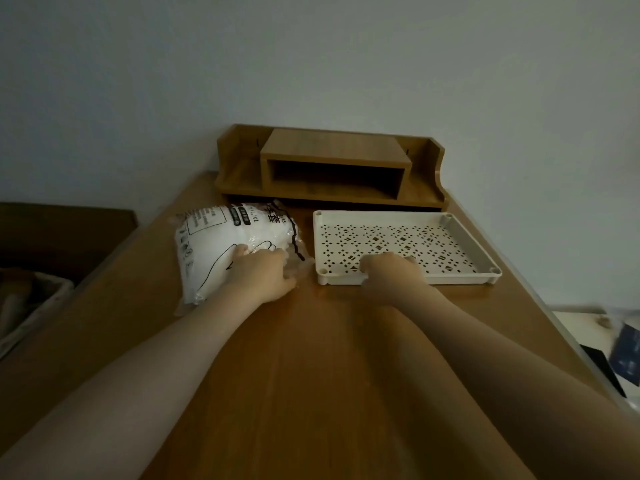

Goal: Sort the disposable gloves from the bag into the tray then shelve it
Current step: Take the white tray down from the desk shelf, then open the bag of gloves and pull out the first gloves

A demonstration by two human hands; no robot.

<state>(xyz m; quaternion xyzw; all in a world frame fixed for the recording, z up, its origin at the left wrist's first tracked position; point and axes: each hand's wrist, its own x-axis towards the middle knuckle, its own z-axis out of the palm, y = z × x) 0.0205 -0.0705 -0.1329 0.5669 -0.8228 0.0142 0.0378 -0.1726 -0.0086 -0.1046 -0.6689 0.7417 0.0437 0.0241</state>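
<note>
A white plastic bag of disposable gloves (pixel 221 244), printed with a hand outline and black text, lies on the wooden table (pixel 311 358) at centre left. My left hand (pixel 263 271) rests on its near right part, fingers curled into the clear plastic. A cream perforated tray (pixel 464 244) sits to the bag's right. My right hand (pixel 388 271) grips the tray's near rim, fingers curled over the edge into the tray. A wooden desk shelf (pixel 332 168) with an open slot stands behind both, against the wall.
A dark box (pixel 52 237) and a basket (pixel 31 306) stand off the table's left side. Dark and blue items (pixel 623 351) lie beyond the right edge. The grey wall (pixel 311 64) rises right behind the shelf.
</note>
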